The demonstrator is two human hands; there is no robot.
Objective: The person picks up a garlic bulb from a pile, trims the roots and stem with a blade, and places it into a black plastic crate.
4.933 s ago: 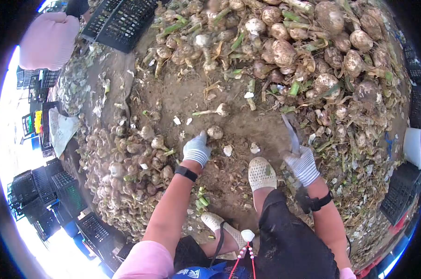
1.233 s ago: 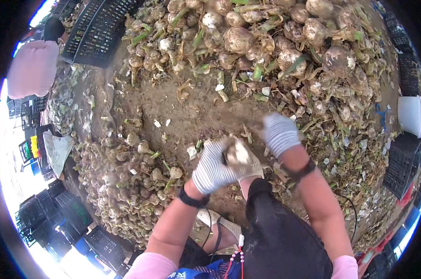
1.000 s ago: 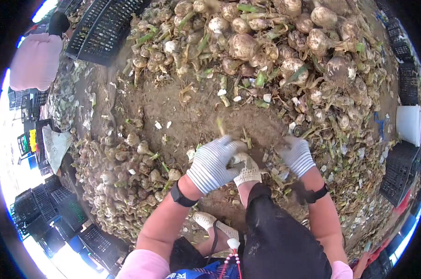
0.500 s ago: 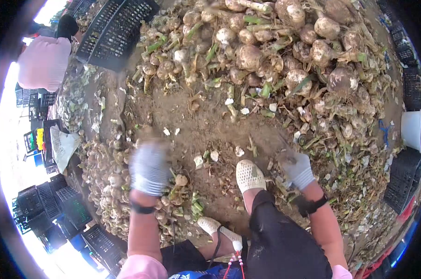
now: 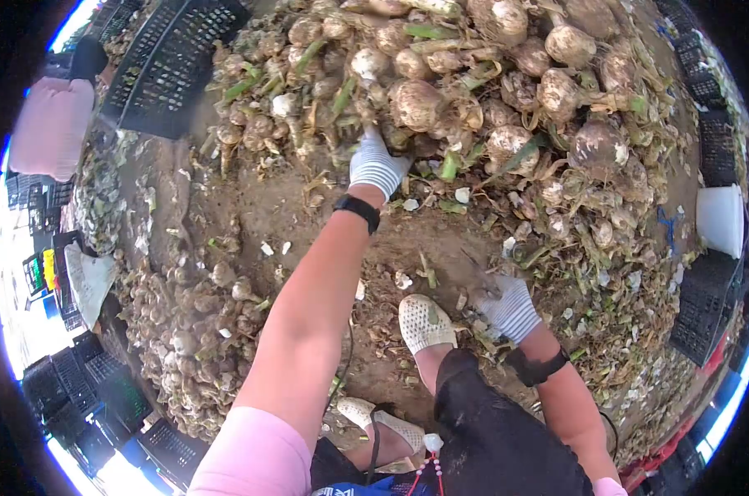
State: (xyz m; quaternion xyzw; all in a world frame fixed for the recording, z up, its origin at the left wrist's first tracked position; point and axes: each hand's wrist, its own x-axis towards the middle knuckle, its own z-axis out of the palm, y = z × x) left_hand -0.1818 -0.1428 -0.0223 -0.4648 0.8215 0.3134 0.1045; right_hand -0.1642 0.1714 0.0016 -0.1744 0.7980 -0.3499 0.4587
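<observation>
My left hand (image 5: 376, 165), in a striped white glove with a black band at the wrist, reaches into the lower edge of a large heap of dirty bulbs (image 5: 416, 105) with stalks. Its fingertips are hidden among the bulbs, so its grip cannot be made out. My right hand (image 5: 505, 304), gloved in the same way, is low over the soil just right of a cream perforated shoe (image 5: 425, 322). Its fingers are blurred and soil-coloured, and what they hold, if anything, is unclear.
A smaller pile of bulbs (image 5: 184, 331) lies at the left. Black crates (image 5: 172, 66) stand at the upper left and along both sides. A white bucket (image 5: 720, 220) is at the right. Another person in a pink top (image 5: 53, 124) is at the upper left.
My left hand has moved up and right, from above the smaller pile to the large heap. My right hand has shifted slightly left. The view has shifted a little.
</observation>
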